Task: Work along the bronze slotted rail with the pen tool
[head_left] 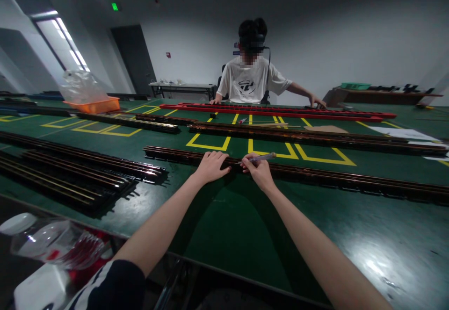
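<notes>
A long dark rail (315,175) with brown strips lies across the green table (228,226) in front of me. My left hand (211,166) rests flat on the rail, fingers laid over it. Just to its right, my right hand (258,169) pinches a clear pen-like tool (261,157), its tip pointing left at the rail. The two hands are a few centimetres apart on the same rail.
More dark rails (80,167) lie at the left, further ones (308,137) behind. A red rail (277,111) lies before a seated person (250,78) across the table. An orange tray (91,105) with a plastic bag stands far left. A plastic bottle (52,242) lies near left.
</notes>
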